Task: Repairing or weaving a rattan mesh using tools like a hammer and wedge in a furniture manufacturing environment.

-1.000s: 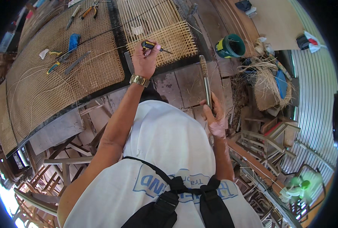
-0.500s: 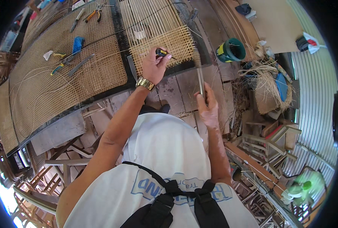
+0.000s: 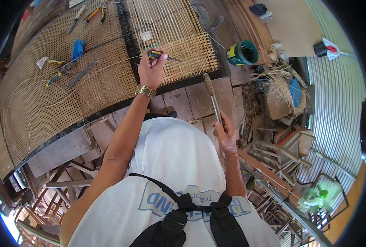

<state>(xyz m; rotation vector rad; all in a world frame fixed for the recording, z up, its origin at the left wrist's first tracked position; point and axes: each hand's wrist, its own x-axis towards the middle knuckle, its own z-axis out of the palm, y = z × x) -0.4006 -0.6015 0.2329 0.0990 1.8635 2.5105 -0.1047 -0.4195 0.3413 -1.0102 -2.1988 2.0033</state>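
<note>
My left hand is closed around a screwdriver with a black and yellow handle. Its thin shaft points right, over the lower part of a half-woven cane panel. Loose parallel strands run up from the tight weave toward the far side. In my right hand is a metal rod with a brown, worn far end. That end is close to the black frame edge below the weave, and I cannot tell whether they touch.
Finished cane webbing spreads left, carrying pliers, a blue piece, a blade and loose strands. A green bucket stands right of the frame. Beyond are a fibre pile, wooden chair frames and a fan.
The rod's far end has come away from the weave's right edge, down toward me. My left hand, still holding the screwdriver, sits slightly further left along the weave. The whole view has shifted a little.
</note>
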